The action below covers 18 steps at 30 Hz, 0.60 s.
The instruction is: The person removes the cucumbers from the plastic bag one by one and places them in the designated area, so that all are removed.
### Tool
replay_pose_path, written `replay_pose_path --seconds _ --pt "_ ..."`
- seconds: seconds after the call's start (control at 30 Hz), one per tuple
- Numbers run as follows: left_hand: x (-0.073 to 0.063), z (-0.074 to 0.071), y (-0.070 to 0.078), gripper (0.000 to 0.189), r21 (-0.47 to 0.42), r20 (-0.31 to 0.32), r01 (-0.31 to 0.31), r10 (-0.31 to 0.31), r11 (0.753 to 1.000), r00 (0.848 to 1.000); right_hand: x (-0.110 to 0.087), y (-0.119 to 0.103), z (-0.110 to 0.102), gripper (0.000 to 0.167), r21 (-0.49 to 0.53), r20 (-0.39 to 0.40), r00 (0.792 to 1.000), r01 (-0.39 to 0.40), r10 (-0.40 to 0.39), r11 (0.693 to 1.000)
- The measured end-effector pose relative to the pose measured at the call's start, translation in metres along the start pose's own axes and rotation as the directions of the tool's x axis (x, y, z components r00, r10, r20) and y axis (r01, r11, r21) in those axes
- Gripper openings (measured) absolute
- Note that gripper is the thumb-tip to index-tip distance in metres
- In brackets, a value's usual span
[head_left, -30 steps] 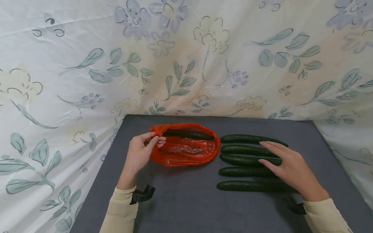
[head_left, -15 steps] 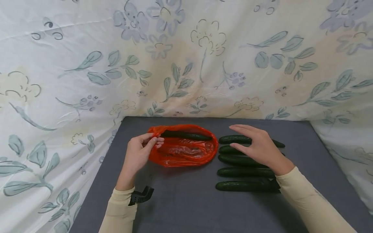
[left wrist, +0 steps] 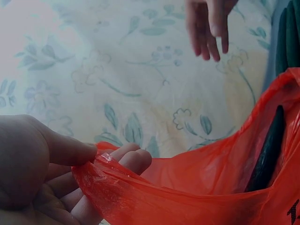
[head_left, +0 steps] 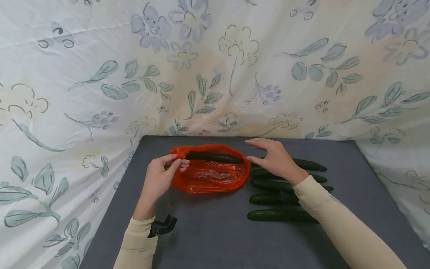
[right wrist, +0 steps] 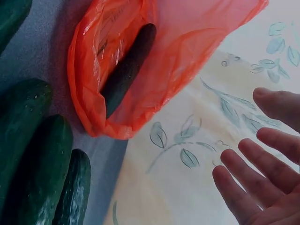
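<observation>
At the left edge of a red plastic bag (head_left: 208, 186), my left hand (head_left: 161, 175) pinches the rim between thumb and fingers. The bag's mouth gapes upward, and one cucumber (head_left: 216, 157) lies inside along its far side. My right hand (head_left: 273, 155) hovers just right of the bag's rim, fingers spread and nothing held; the right wrist view shows the same hand (right wrist: 267, 164) with its palm bare. Beneath the right hand and forearm lie several cucumbers (head_left: 282, 215) in a row, partly covered by them. In the left wrist view, the pinched rim of the bag (left wrist: 117, 178) shows up close.
A dark grey tabletop (head_left: 208, 231) carries everything. Behind and at the sides hangs a white floral curtain (head_left: 201, 74), close to the table's far edge. A black wrist mount (head_left: 163, 226) sticks out from the left sleeve.
My right hand has moved left and slightly away from me, from above the cucumbers to beside the bag's rim. The left hand has kept its pinch on the bag.
</observation>
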<state>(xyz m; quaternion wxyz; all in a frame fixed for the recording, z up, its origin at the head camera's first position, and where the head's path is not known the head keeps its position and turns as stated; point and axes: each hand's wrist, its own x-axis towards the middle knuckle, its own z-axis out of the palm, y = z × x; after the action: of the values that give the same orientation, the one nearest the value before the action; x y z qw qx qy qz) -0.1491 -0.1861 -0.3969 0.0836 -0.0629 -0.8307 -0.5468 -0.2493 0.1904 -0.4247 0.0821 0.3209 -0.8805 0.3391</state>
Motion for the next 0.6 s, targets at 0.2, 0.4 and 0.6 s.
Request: replay_pose_path --seconds 0.2,0.4,0.6 --pt "0.000 0.001 0.000 0.031 -0.010 0.000 0.004 -0.004 1.000 1.000 0.016 -0.003 0.013 0.056 -0.006 0.053 0.998 -0.037 0.037 0.999" --pt "0.001 0.003 0.001 0.032 -0.009 0.004 0.002 -0.002 1.000 1.000 0.029 -0.001 0.026 0.052 -0.014 0.076 0.997 -0.024 0.025 1.000" --pt "0.002 0.005 0.001 0.033 -0.016 0.002 -0.003 0.004 1.000 1.000 0.038 0.004 0.040 0.047 -0.014 0.114 0.993 -0.019 0.020 1.000"
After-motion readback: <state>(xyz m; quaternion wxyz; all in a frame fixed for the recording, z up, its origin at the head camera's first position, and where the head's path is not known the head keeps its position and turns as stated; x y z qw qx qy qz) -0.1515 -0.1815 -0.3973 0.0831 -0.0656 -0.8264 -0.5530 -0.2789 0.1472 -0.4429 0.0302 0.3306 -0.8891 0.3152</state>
